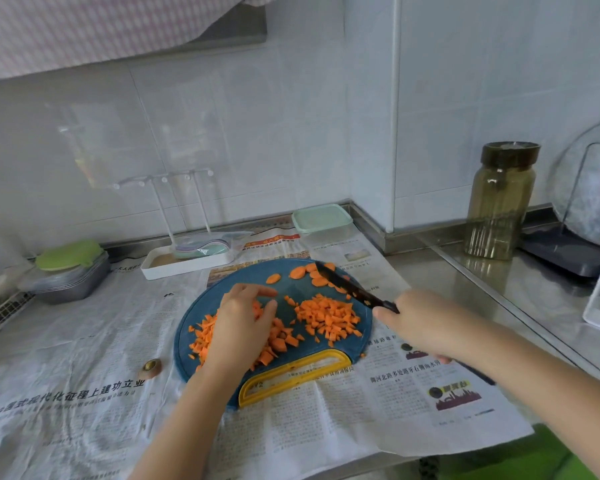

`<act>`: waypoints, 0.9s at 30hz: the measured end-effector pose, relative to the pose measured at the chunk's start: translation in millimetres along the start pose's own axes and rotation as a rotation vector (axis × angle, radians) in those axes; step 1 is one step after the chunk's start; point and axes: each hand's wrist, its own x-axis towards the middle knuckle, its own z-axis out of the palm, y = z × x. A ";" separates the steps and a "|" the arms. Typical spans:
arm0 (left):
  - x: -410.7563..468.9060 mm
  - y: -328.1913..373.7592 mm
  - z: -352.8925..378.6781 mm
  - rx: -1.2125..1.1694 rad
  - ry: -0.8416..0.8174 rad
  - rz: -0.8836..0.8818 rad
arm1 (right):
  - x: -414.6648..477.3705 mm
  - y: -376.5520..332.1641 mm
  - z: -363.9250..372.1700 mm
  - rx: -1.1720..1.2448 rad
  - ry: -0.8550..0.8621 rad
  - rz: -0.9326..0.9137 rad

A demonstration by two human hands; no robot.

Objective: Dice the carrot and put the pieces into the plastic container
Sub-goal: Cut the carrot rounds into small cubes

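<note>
The carrot dice [329,318] lie in two heaps on the cutting board [288,289], one in the middle and one under my left hand [243,320]. A few carrot slices [302,271] at the far rim are uncut, so the dicing is close to finished, I judge, but not complete.

My left hand rests palm down on the left heap with the fingers loosely spread and slightly curved, covering pieces rather than pinching any. My right hand [416,320] is wrapped round the handle of the knife [350,289], and the dark blade lies low and points away from me, its tip among the slices.

The main risk is the blade. If I drag those rounds back toward the heaps, the edge travels toward my spread fingers, and a round that rolls could pull the cut off line.

The next risk is spillage. Both heaps run close to the board's near edge, and one stray piece [362,355] already sits off it on the newspaper [84,358]. A careless sweep would send more over.

The plastic container [321,220] stands well apart at the back by the wall with its lid on. I need a free hand to open it, and carrying loose handfuls across that gap invites drops. Lifting the board instead could shed pieces if it tilts.
</note>
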 end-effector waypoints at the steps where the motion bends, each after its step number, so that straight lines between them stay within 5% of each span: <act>1: 0.5 -2.2 -0.2 0.014 0.015 -0.016 | -2.4 0.1 2.0 -0.037 0.020 -0.008; 27: 0.6 -8.3 -4.1 -0.036 0.094 -0.015 | 2.0 -33.9 41.5 -0.151 0.150 0.016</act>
